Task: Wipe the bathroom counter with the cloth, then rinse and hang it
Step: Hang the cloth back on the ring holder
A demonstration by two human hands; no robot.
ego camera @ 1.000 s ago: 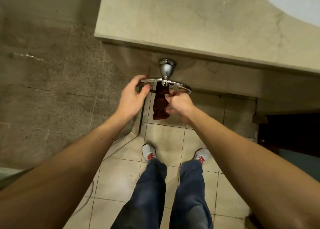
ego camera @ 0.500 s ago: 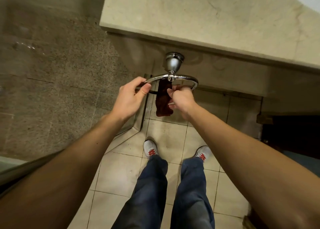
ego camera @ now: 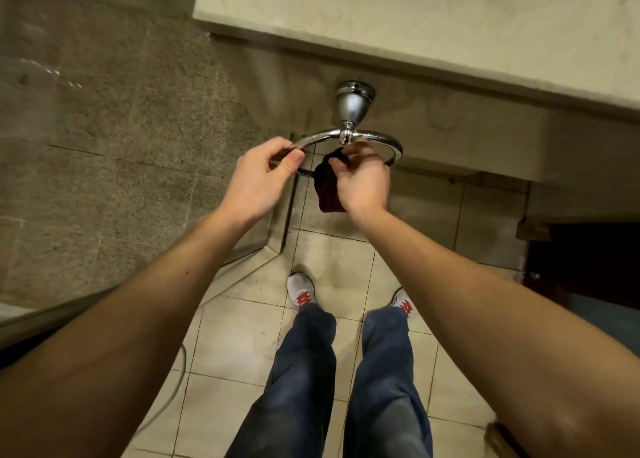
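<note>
A chrome towel ring hangs from a round mount on the front face under the beige stone counter. A dark brown cloth is bunched and hangs down through the ring. My left hand pinches the ring's left side between thumb and fingers. My right hand grips the cloth's upper part inside the ring. The hand covers part of the cloth.
A speckled stone wall fills the left. Below is a tiled floor with my feet in white and red shoes and blue jeans. A dark cabinet opening lies at the right.
The view has shifted slightly, so the ring and hands sit further right. My right hand has worked the cloth upward in the ring, so less of it hangs below. My left hand stays on the ring.
</note>
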